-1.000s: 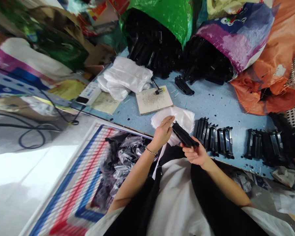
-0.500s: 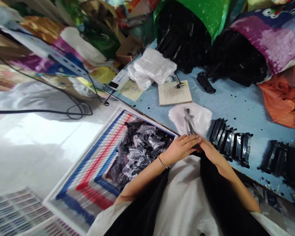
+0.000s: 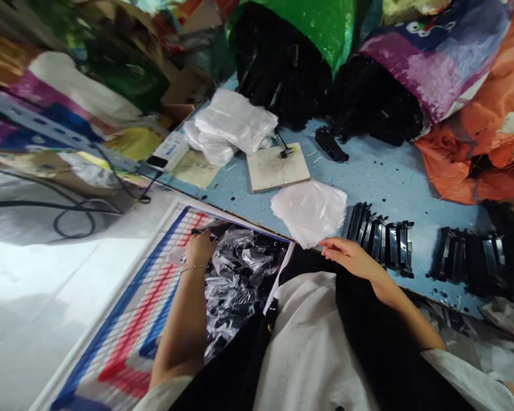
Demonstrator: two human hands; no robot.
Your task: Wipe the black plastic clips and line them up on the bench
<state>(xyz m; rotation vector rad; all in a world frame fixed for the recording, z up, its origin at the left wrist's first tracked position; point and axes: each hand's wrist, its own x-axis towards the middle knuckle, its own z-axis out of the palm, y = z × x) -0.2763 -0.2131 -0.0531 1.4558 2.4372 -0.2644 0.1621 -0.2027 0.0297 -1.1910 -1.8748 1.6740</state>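
Note:
My left hand (image 3: 199, 249) is down at the striped woven bag (image 3: 128, 337), its fingers closed round a bagged black part whose dark end shows above them. Beside it lie many black parts in clear plastic (image 3: 235, 274). My right hand (image 3: 345, 254) rests at the table's front edge, fingers apart and holding nothing, its fingertips near the lower corner of a stack of clear plastic bags (image 3: 310, 211). Just right of the stack stands a row of black plastic parts (image 3: 381, 237).
A second row of black parts (image 3: 471, 254) lies further right. Behind are a wooden board (image 3: 278, 166) with a small tool, folded white bags (image 3: 235, 123), a loose black part (image 3: 332, 144), and sacks spilling black parts (image 3: 282, 68). An orange sack (image 3: 475, 154) lies at right.
My left hand has left my right hand and moved left and down to the striped bag, taking the bagged part off the stack. My right hand has opened. The view has shifted.

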